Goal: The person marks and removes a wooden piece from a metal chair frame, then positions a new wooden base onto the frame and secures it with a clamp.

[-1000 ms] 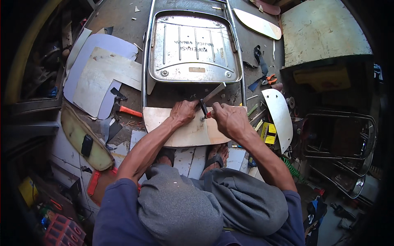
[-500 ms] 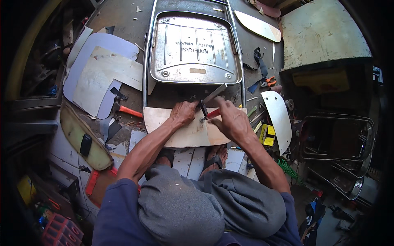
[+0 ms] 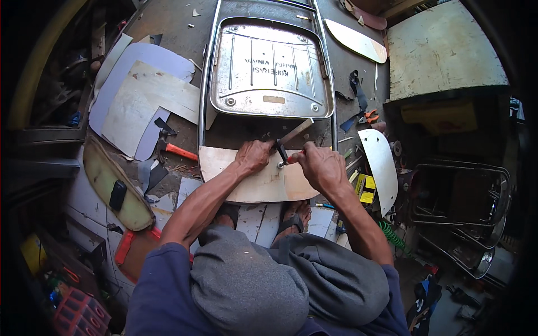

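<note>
A bar clamp (image 3: pixel 282 151) with a red handle sits at the far edge of a curved plywood board (image 3: pixel 263 187), its screw pad resting on the wood. My right hand (image 3: pixel 323 168) is closed around the clamp's red handle. Beside the clamp, my left hand (image 3: pixel 254 157) presses on the board, fingers curled over its far edge; their tips are hidden. The board lies across the near end of a chromed tubular chair frame (image 3: pixel 202 106). Further along that frame is a ribbed metal seat pan (image 3: pixel 269 70) with dark lettering.
An orange-handled hammer (image 3: pixel 181 151) lies left of the board, near cut sheets (image 3: pixel 126 106). On the right are orange pliers (image 3: pixel 371 116), a curved white panel (image 3: pixel 379 168) and a yellow box (image 3: pixel 366 188). A large pale board (image 3: pixel 445 47) and stacked chair frames (image 3: pixel 462 193) stand farther right.
My right hand has shifted on the red handle, its fingers now closed round it where they were loose and blurred. My left hand keeps its place on the board. The whole view has shifted slightly.
</note>
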A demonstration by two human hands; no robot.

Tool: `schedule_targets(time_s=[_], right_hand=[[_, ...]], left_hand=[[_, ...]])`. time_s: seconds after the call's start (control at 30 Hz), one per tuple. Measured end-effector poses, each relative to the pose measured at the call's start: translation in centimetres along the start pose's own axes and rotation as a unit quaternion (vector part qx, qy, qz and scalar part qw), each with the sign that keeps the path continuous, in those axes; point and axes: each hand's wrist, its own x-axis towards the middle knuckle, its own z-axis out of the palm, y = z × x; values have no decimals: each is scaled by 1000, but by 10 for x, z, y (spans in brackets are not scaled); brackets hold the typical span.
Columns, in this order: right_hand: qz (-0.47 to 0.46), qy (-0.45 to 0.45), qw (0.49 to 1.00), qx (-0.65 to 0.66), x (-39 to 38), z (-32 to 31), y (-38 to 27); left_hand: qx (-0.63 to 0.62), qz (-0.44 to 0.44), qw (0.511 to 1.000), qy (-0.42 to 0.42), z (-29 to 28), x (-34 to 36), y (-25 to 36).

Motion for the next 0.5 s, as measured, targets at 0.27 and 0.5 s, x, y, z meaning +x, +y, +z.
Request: schedule_targets(time_s=[0.27, 0.5], right_hand=[[-7, -17, 1000, 17, 0, 6, 7], [-8, -67, 998, 17, 7, 12, 18]], left_hand=[[4, 16, 1000, 15, 8, -3, -4], [14, 21, 999, 28, 6, 0, -5]])
